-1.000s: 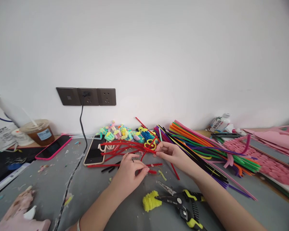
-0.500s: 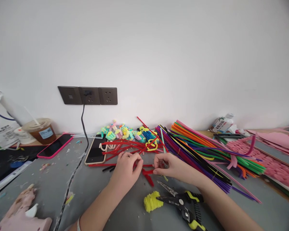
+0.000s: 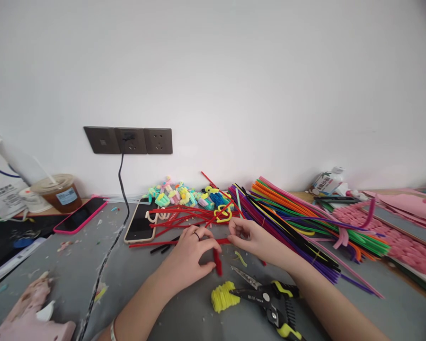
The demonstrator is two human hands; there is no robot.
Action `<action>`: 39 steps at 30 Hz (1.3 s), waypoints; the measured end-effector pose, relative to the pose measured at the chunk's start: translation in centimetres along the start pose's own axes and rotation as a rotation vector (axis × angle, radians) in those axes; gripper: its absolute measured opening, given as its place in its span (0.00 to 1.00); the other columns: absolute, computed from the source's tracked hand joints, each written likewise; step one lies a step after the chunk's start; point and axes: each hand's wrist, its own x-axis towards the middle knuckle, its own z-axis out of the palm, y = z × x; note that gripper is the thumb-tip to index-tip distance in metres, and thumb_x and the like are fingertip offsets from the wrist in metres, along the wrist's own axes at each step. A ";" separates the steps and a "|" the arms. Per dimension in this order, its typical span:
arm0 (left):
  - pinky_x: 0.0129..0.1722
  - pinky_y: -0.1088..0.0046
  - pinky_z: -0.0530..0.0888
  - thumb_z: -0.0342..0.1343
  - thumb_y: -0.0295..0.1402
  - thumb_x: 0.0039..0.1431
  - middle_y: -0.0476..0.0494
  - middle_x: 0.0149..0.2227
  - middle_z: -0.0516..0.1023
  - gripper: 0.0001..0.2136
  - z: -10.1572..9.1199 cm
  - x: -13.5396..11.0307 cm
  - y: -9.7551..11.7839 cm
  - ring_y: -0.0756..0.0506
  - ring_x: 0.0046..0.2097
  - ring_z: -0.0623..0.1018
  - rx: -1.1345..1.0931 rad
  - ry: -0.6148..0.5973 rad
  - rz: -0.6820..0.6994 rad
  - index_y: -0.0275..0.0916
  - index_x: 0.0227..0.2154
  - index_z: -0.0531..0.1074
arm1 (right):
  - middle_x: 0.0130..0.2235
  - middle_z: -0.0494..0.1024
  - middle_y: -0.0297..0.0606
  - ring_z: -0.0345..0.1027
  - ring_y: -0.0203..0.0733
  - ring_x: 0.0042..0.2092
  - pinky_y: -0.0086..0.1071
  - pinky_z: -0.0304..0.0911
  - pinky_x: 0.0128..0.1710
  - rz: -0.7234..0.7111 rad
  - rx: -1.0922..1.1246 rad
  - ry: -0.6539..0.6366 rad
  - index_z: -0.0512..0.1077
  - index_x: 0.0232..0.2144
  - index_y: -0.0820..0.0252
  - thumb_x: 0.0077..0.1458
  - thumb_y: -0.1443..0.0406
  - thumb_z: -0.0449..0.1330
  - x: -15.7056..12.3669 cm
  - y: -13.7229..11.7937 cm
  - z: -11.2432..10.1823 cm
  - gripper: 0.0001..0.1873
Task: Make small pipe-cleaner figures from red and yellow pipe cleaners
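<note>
My left hand [image 3: 193, 251] is over the grey table, thumb and forefinger apart around a short folded piece of red pipe cleaner [image 3: 217, 263]. A long red pipe cleaner [image 3: 152, 245] runs under this hand. My right hand [image 3: 250, 237] has its fingers curled in a pinch, and a red tip [image 3: 263, 262] shows under the palm; the rest is hidden by the hand. Below the hands lies a yellow wound coil [image 3: 224, 297], touching black-and-yellow pliers [image 3: 268, 297] whose jaws are apart. A small green scrap [image 3: 240, 258] rests between the hands.
Behind are loose red pipe cleaners [image 3: 184, 216], small pastel pipe-cleaner figures [image 3: 186, 195] and a phone [image 3: 141, 225]. Coloured pipe-cleaner bundles [image 3: 298, 227] lie at right. A pink-edged phone [image 3: 81, 216], a drink cup [image 3: 60, 192] and a black cable [image 3: 122, 182] are at left.
My left hand has shifted right and slightly down, its thumb and forefinger spreading by the folded red piece. My right hand has risen a little and left that piece.
</note>
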 end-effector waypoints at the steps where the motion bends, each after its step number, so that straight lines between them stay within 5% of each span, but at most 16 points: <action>1: 0.55 0.57 0.68 0.61 0.26 0.53 0.47 0.49 0.74 0.10 0.1 0.0 0.0 0.38 0.53 0.70 0.001 -0.007 0.005 0.48 0.37 0.77 | 0.25 0.61 0.28 0.55 0.35 0.27 0.29 0.52 0.27 -0.012 0.031 0.036 0.63 0.27 0.57 0.56 0.63 0.58 0.1 0.2 -0.1 0.08; 6: 0.55 0.57 0.67 0.62 0.28 0.55 0.46 0.49 0.75 0.07 0.3 0.1 -0.3 0.38 0.54 0.69 -0.006 -0.037 0.002 0.46 0.37 0.77 | 0.28 0.64 0.29 0.58 0.36 0.29 0.29 0.53 0.29 -0.058 0.118 0.161 0.63 0.31 0.57 0.57 0.61 0.57 0.6 1.1 -0.3 0.08; 12: 0.47 0.62 0.68 0.64 0.29 0.52 0.51 0.35 0.78 0.17 0.5 0.2 -0.6 0.40 0.44 0.73 -0.067 -0.002 -0.118 0.45 0.44 0.67 | 0.26 0.63 0.29 0.55 0.36 0.28 0.29 0.52 0.28 0.002 0.032 -0.027 0.66 0.30 0.58 0.57 0.64 0.57 0.2 0.4 0.1 0.05; 17: 0.48 0.62 0.65 0.62 0.28 0.53 0.54 0.31 0.78 0.16 0.4 0.3 -0.6 0.42 0.42 0.74 -0.099 -0.008 -0.111 0.44 0.43 0.64 | 0.27 0.66 0.29 0.58 0.36 0.28 0.30 0.55 0.29 0.023 -0.031 -0.052 0.67 0.28 0.58 0.54 0.65 0.61 0.0 0.0 0.4 0.06; 33: 0.47 0.61 0.66 0.68 0.36 0.49 0.50 0.34 0.75 0.11 0.1 0.7 -0.4 0.42 0.41 0.72 0.045 -0.016 -0.132 0.43 0.34 0.73 | 0.31 0.80 0.38 0.71 0.42 0.34 0.32 0.64 0.35 0.061 -0.120 -0.122 0.79 0.30 0.61 0.50 0.70 0.58 0.1 0.1 0.8 0.09; 39: 0.52 0.57 0.64 0.70 0.36 0.47 0.50 0.38 0.78 0.11 0.1 0.6 -0.7 0.41 0.43 0.72 0.030 -0.011 -0.105 0.44 0.32 0.75 | 0.34 0.79 0.37 0.72 0.42 0.36 0.31 0.64 0.36 0.020 -0.164 -0.022 0.76 0.30 0.60 0.49 0.75 0.55 0.3 0.8 0.8 0.11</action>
